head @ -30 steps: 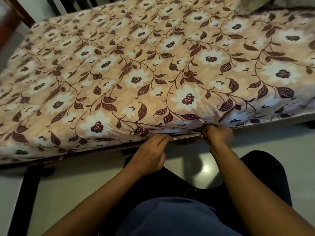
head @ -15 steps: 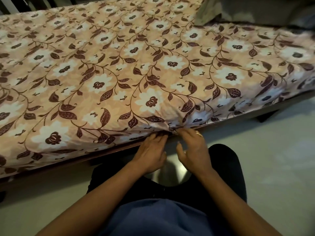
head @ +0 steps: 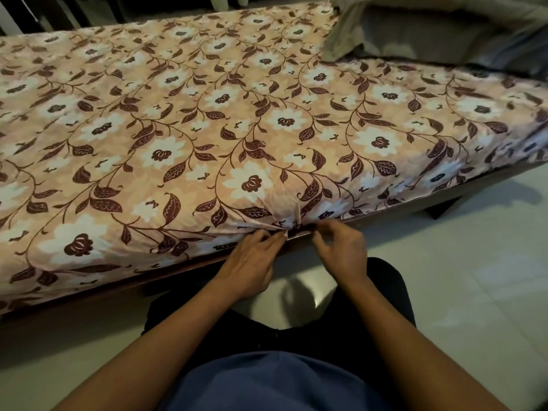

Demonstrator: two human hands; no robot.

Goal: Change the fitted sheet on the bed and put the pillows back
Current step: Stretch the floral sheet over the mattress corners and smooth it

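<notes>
The fingers [head: 274,237] of the left hand [head: 252,262] lie fairly straight and released, tips pressing a small fold of the sheet [head: 207,129] against the near edge of the bed. The fingers of the right hand [head: 345,247] are curled just beside that spot, but blur makes it impossible to tell whether they pinch the hem or hold nothing.

The step in hand looks like tucking the side hem. To do it well, the left fingers should pin the fold flat while the right hand takes up the slack and feeds it down behind the dark bed frame [head: 400,209], working sideways so the bunched creases fanning up from the fingertips spread out rather than lock in.

The sheet is peach with white flowers and dark brown leaves on trailing vines. It covers the whole bed top and lies mostly smooth, puckered only where the hands meet it. Greyish pillows [head: 430,34] lie on it at the far right end. The floor [head: 474,277] is pale tile.
</notes>
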